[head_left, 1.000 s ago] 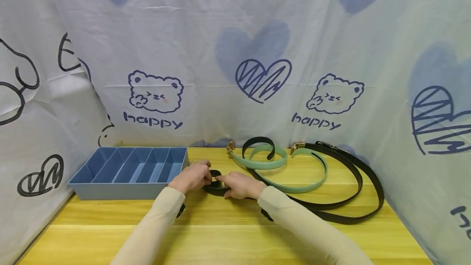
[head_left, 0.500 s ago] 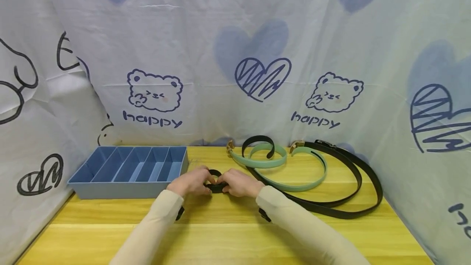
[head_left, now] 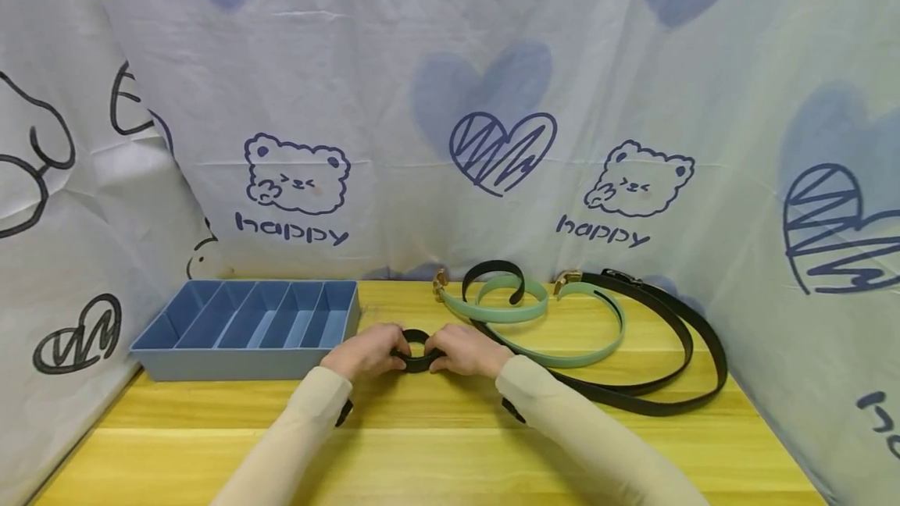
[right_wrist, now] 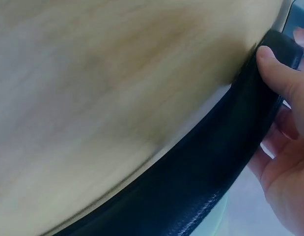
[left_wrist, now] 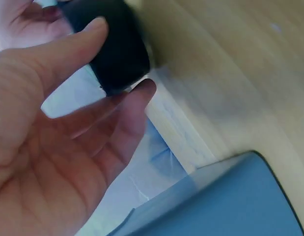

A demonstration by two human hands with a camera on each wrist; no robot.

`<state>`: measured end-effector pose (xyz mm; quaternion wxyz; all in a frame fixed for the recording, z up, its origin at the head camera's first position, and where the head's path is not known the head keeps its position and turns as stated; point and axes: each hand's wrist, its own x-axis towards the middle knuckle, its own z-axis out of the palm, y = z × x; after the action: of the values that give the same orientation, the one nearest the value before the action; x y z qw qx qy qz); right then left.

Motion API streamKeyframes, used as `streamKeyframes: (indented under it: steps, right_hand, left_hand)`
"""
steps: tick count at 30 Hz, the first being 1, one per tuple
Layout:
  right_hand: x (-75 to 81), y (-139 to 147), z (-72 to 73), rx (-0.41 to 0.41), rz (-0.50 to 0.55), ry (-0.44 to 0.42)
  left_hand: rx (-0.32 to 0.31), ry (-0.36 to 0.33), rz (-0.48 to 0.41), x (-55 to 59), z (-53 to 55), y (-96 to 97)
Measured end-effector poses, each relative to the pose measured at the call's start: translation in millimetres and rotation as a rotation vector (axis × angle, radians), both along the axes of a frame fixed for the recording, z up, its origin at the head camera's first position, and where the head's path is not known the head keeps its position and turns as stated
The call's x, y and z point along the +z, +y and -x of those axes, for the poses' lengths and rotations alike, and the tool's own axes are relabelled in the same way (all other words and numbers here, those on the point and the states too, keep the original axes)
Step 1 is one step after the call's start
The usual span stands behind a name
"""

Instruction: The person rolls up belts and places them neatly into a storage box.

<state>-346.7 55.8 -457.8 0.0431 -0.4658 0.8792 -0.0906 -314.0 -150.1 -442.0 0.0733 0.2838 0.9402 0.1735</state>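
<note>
Head view: L hand [head_left: 371, 350] and R hand [head_left: 467, 350] each pinch opp. sides of the coiled black belt [head_left: 417, 365], held btwn them on or just above the table [head_left: 422, 459]. Belt: prob. light, flexible but springy; smooth face may slip; low fragility. Rec. grip: both flanks, thumb vs. fingers, to prevent unwinding. Blue divided tray [head_left: 232, 366] sits L; green belt [head_left: 502, 316] lies R, farther back.

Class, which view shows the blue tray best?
The head view, showing the blue tray almost whole. The left wrist view shows only a cropped part; the right wrist, a blue sliver, probably it.
</note>
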Motion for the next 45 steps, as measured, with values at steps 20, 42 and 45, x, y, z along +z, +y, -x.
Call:
streamKeyframes:
  steps: [20,42,45]
  right_hand:
    - [3.1,3,-1.6,0.042,-0.027,0.035]
    - [6.4,13,-1.4,0.071,-0.037,-0.031]
    - [9.3,16,-1.5,0.059,-0.064,-0.048]
  left_hand:
    - [-0.080,-0.147,-0.081,5.1,11.9,-7.0]
    - [-0.075,0.171,0.114,4.0,-2.5,8.9]
    - [-0.036,0.176,0.124,3.2,-2.6,5.4]
